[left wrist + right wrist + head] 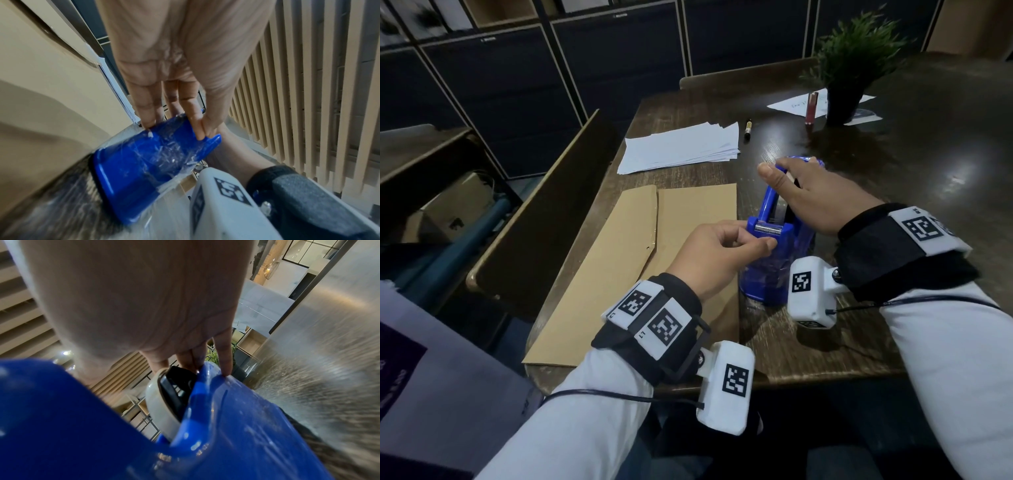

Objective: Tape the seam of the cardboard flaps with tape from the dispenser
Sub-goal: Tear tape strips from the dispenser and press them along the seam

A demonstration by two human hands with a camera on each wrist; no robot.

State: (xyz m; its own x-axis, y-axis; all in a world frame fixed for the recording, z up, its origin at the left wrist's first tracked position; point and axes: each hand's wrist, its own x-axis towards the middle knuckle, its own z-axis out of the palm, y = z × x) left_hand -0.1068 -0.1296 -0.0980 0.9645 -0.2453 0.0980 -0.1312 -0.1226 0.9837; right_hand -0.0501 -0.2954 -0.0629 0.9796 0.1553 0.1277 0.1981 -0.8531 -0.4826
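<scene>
Right now the left hand [717, 255] pinches at the tape end by the cutter of the blue dispenser [774, 240], fingers [196, 126] narrow and curled together, while the right hand [815, 198] steadies the top, fingers draped over the roll [160, 402]. Both stand on the surface [893, 171], just right of the cardboard flaps [654, 246], whose seam looks bare. Likely trouble — clear film already clings to the dispenser body, so a fresh strip could fold, stick to itself or tear short. Legible writing: only "L7" on the left wrist markers [650, 318].
</scene>
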